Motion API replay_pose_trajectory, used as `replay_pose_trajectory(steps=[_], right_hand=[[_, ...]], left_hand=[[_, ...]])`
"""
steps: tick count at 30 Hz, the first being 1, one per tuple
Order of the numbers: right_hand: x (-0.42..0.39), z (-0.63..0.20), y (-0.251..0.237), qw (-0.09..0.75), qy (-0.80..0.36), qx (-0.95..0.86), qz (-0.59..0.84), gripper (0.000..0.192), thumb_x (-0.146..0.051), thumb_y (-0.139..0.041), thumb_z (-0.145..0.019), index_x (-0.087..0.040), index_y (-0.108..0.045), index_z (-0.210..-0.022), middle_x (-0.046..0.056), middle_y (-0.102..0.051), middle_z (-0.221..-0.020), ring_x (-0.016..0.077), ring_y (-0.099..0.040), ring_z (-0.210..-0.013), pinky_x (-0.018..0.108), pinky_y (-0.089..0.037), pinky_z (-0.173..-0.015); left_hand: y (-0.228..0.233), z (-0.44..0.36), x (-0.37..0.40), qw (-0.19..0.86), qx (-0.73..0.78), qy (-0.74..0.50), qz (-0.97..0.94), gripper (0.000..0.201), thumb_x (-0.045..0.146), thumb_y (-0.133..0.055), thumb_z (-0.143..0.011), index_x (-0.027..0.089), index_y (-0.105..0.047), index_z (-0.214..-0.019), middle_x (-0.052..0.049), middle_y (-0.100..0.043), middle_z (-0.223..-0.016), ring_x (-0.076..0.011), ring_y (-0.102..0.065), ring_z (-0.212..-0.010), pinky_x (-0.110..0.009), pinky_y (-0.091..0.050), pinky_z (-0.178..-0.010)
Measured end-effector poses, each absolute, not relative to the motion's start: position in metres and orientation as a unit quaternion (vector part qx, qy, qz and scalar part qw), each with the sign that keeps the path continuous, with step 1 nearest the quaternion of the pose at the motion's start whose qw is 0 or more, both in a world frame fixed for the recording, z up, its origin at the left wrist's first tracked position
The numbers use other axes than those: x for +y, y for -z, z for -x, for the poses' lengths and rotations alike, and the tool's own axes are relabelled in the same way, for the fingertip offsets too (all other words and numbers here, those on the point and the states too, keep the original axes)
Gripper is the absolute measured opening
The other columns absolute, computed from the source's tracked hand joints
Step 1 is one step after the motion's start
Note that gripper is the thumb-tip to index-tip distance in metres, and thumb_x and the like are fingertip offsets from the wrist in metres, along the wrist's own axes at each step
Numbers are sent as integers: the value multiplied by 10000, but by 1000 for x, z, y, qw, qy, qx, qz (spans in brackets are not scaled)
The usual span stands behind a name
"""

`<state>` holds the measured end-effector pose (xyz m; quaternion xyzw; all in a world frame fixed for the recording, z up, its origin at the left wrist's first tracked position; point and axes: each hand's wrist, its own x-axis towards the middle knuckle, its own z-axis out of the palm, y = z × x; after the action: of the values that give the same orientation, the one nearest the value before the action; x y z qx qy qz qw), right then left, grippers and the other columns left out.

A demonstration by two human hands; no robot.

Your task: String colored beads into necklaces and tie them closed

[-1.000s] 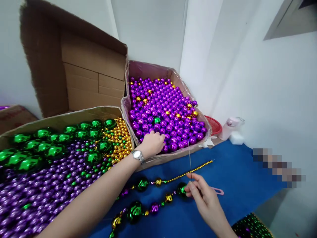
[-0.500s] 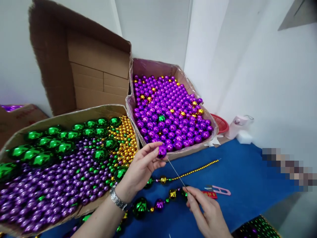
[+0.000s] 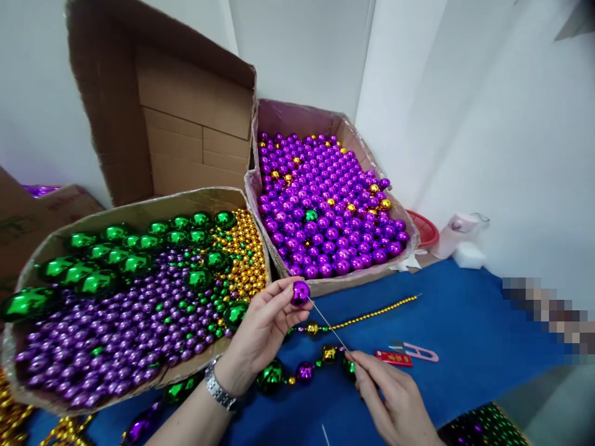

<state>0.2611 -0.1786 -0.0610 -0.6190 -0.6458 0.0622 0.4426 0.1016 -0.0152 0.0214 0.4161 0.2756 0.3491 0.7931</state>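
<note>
Hands meet over the blue tabletop [image 3: 465, 334]: one purple bead, one needle.

Left hand [image 3: 260, 331] pinches a single purple bead [image 3: 300, 293] between thumb and fingertips, just in front of the boxes; the right hand [image 3: 395, 402] pinches the near end of one thin needle [image 3: 328, 323], whose tip touches that bead. From the left, two open cardboard boxes stand side by side: the left box [image 3: 139, 214] holds mixed green, purple and gold beads, and the right box [image 3: 297, 118] holds mostly purple beads with a few gold and one green. One beaded strand [image 3: 297, 373] lies under the hands, with one thin gold bead string [image 3: 376, 314] beyond it. Right of these lie one red packet [image 3: 393, 358] and one pink thread snip [image 3: 418, 352].
</note>
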Motion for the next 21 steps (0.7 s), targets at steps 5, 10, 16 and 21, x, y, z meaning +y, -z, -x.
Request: replay_pose_trajectory(steps=[5,10,16,21], right_hand=[[-180,-264,60,432,-37,-665,609,342,-105,-467,-898,-219,-527,-1215,62,-705,-921,180,-683,-721,276,-560,-643],[-183,-266,62,420,-33,-674,608,362,-97,-458,-903,-216,-490,-1244,72,-693,-892,180,-666,-706,292,-546,-627],[-188,-272,72,357,14,-696,622,430,-85,-445,-897,-204,-432,-1310,74,-682,-827,199,-644,-663,333,-532,-610],[-189,-270,67,330,-3,-688,646,342,-116,-408,-914,-186,-513,-1232,83,-691,-840,204,-651,-684,327,-532,-621]], left_hand=[[-20,-100,-16,778,265,-359,-442,249,218,-603,-845,156,-605,-1085,-56,-643,-944,-146,-648,-797,-242,-550,-695],[-19,-100,-15,774,270,-358,-447,240,234,-592,-852,161,-601,-1081,-46,-633,-928,-134,-639,-782,-243,-543,-700],[-17,-99,-17,657,325,-364,-575,298,304,-625,-820,178,-589,-1088,-51,-635,-960,-161,-614,-831,-295,-535,-736],[-13,-98,-21,535,351,-348,-685,351,304,-670,-774,181,-596,-1094,-62,-654,-982,-180,-609,-870,-290,-515,-758]])
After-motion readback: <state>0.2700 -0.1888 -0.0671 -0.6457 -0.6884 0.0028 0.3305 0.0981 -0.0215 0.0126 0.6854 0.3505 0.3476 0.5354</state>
